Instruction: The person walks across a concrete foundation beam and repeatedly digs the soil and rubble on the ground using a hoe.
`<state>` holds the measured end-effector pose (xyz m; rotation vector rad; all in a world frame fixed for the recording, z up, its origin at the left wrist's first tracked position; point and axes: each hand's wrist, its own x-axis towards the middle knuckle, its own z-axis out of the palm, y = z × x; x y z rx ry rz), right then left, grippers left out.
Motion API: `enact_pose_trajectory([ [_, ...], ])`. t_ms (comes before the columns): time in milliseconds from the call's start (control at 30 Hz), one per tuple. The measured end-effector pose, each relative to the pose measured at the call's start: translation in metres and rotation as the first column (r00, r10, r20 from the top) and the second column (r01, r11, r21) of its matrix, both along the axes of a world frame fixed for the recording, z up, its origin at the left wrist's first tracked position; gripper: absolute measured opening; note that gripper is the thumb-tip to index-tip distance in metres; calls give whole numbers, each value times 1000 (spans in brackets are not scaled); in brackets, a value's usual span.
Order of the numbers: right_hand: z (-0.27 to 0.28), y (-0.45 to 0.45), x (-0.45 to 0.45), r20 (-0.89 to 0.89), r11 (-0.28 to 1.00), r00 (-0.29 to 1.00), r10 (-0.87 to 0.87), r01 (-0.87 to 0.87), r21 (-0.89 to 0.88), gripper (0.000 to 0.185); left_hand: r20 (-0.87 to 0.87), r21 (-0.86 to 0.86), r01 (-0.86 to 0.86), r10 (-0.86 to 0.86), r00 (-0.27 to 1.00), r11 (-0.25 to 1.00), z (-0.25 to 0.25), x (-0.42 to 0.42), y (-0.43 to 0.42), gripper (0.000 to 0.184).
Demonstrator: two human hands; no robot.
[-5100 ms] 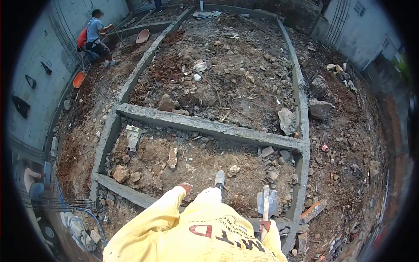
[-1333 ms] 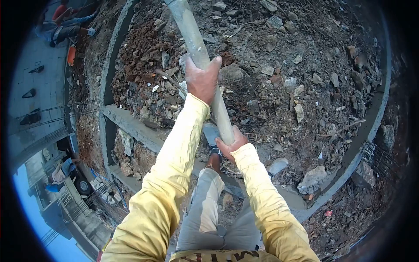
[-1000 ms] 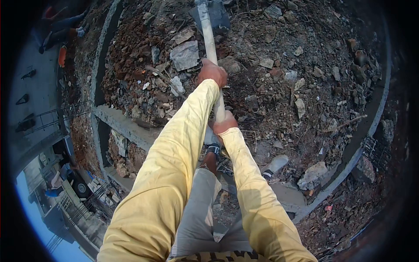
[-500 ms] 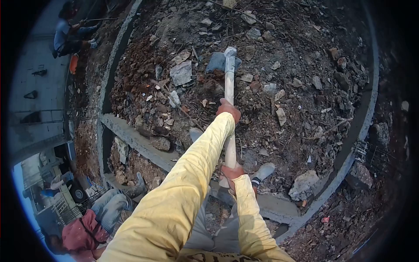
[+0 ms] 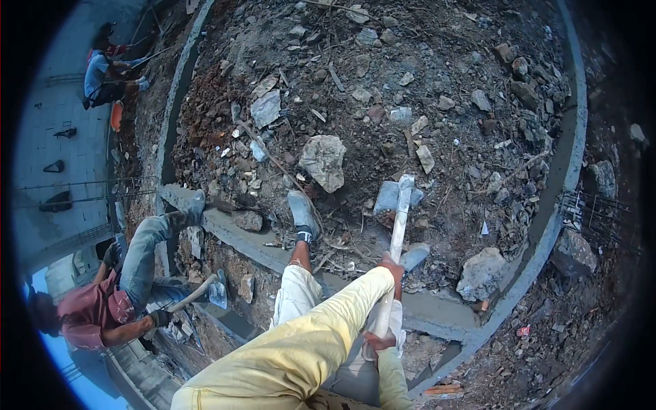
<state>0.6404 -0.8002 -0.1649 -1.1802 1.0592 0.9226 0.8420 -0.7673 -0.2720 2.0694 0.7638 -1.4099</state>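
Observation:
Both my hands grip the wooden handle of a hoe (image 5: 398, 236). My left hand (image 5: 392, 268) is wrapped round the middle of the handle. Nearer my body, my right hand (image 5: 380, 342) closes on its lower end. The hoe's wide grey blade (image 5: 389, 197) rests low against the soil, just ahead of my right shoe (image 5: 415, 257). A large pale rock (image 5: 322, 162) lies left of the blade, in front of my left shoe (image 5: 301, 212). Dark rubble-strewn soil (image 5: 437, 225) surrounds the blade.
Concrete beams (image 5: 239, 236) frame the plot. At left, a co-worker in a red shirt (image 5: 92, 311) holds another hoe (image 5: 195, 292), one shoe on the beam. Other people (image 5: 102, 72) sit at the upper left. Rebar (image 5: 598, 208) juts out at right, near a big rock (image 5: 482, 273).
My hands have drawn the hoe back toward my feet and to the right. The large pale rock now shows ahead of my left shoe. The red-shirted co-worker has shifted and raised a leg.

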Motion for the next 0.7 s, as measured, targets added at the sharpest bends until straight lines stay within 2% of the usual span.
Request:
enact_pose_trajectory([
  [33,-12,0,-24,-154,987,981,-114,130,96,55,61,-21,-142,143,988,990,-13,-28,-3,56],
  [67,-17,0,-29,-317,948,925,-208,270,166,56,46,-10,-131,131,990,991,-12,-31,-2,50],
  [133,-8,6,-48,-43,992,995,-94,98,82,60,53,-16,-153,153,987,988,-7,-38,2,43],
  [200,14,14,-15,-38,995,994,-104,103,-15,60,116,-45,-209,213,970,977,8,-20,10,42],
  [233,15,23,1,-31,992,993,-110,108,-60,60,189,-123,-244,264,946,962,29,2,17,42],
  [300,5,35,38,201,978,977,77,-35,-207,59,316,-293,-285,374,872,913,71,64,32,42],
  [367,1,46,95,346,940,911,226,-111,-322,55,377,-374,-309,448,811,874,52,103,56,46],
  [400,2,51,131,358,971,920,157,-79,-225,52,490,-353,-247,404,773,902,66,138,68,46],
  [500,-4,80,241,606,975,769,204,-103,-198,54,709,-308,-161,339,619,938,108,244,113,47],
  [567,-16,107,295,494,978,844,208,-186,-95,51,749,-262,-201,330,575,944,114,294,143,53],
  [633,-7,128,334,547,986,821,165,-157,-62,49,816,-119,-202,211,538,972,122,320,166,55],
  [700,4,144,344,493,975,842,221,-206,-85,49,777,9,-216,129,616,976,111,317,187,55],
])
